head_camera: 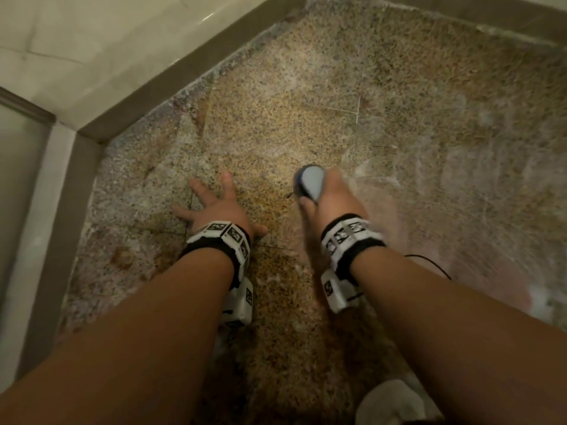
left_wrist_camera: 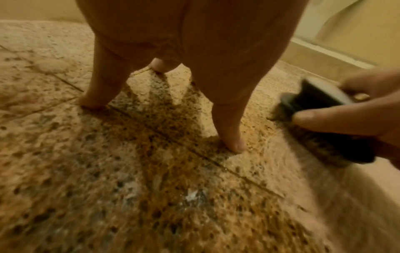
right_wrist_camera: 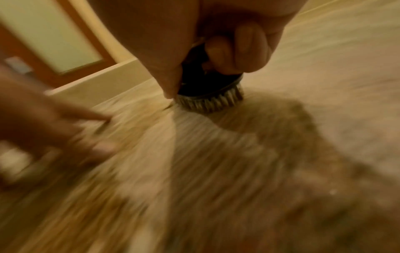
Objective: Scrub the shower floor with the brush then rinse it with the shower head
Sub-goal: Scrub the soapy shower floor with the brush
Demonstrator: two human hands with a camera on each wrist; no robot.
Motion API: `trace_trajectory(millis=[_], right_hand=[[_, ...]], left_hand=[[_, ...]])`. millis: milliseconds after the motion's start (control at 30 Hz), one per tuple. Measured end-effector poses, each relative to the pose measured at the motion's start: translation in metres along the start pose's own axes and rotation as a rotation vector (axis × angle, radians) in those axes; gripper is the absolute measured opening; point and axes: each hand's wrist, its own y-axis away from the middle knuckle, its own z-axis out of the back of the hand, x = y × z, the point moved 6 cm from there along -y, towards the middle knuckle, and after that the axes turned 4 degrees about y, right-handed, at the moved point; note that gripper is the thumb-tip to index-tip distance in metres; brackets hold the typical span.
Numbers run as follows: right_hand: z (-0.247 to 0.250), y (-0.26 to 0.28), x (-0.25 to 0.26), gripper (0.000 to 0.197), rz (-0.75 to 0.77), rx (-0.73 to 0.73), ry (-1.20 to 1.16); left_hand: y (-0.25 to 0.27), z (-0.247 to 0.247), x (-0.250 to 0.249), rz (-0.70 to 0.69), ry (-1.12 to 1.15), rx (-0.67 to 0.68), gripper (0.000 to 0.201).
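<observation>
Head view: speckled shower floor (head_camera: 276,124) is being shown from above, streaked with whitish suds toward the right side. Left hand (head_camera: 219,204) is being pressed flat on the floor, fingers straight and spread, nothing being held. Right hand (head_camera: 329,199) is being wrapped around the brush (head_camera: 311,180), whose pale grey top is being seen just ahead of the knuckles; the brush is being kept on the floor near the middle of the frame, just right of the left hand and apart from it. Grey curb (head_camera: 171,84) is being seen along the upper left edge, with pale wall tile (head_camera: 92,50) behind it. Tagged wristbands are being worn on both wrists.

Left wrist view: fingertips (left_wrist_camera: 234,145) of the left hand are being planted on the wet stone, fingers splayed. At right, the brush (left_wrist_camera: 320,101) is being gripped by the right hand (left_wrist_camera: 355,118), thumb laid along its dark body, bristles touching the floor.

Right wrist view: picture is being smeared by motion. Brush (right_wrist_camera: 208,89) is being clenched from above by curled fingers (right_wrist_camera: 236,51), pale bristles being pushed against the floor (right_wrist_camera: 324,85). Left hand (right_wrist_camera: 54,119) is being seen blurred at left, resting on the floor.
</observation>
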Motion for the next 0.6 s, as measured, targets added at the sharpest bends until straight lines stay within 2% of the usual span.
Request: trace_trajectory(millis=[67, 133, 233, 300, 367, 500, 567, 600], right_hand=[[-0.028, 0.018, 0.033, 0.052, 0.168, 0.091, 0.086], [-0.049, 0.041, 0.041, 0.057, 0.283, 0.18, 0.169], [-0.055, 0.064, 0.018, 0.053, 0.464, 0.264, 0.278], [-0.049, 0.062, -0.003, 0.049, 0.515, 0.281, 0.355], [-0.034, 0.045, -0.015, 0.047, 0.458, 0.242, 0.356], [0.008, -0.009, -0.009, 0.049, 0.121, 0.062, 0.067], [0.01, -0.024, 0.013, 0.053, 0.067, 0.037, 0.033], [0.003, -0.025, 0.03, 0.054, 0.087, 0.043, 0.051]], left_hand=[[-0.001, -0.001, 0.001, -0.005, 0.001, 0.011, 0.13], [-0.003, 0.001, 0.004, -0.018, -0.01, 0.019, 0.124], [0.0, 0.006, 0.02, -0.074, -0.043, 0.027, 0.122], [0.007, 0.004, 0.037, -0.108, -0.009, 0.035, 0.125], [0.016, 0.001, 0.064, -0.056, 0.023, -0.004, 0.128], [0.023, -0.014, 0.106, 0.086, 0.027, 0.006, 0.137], [0.021, -0.018, 0.109, 0.095, 0.034, 0.016, 0.14], [0.02, -0.018, 0.108, 0.096, 0.044, 0.013, 0.142]])
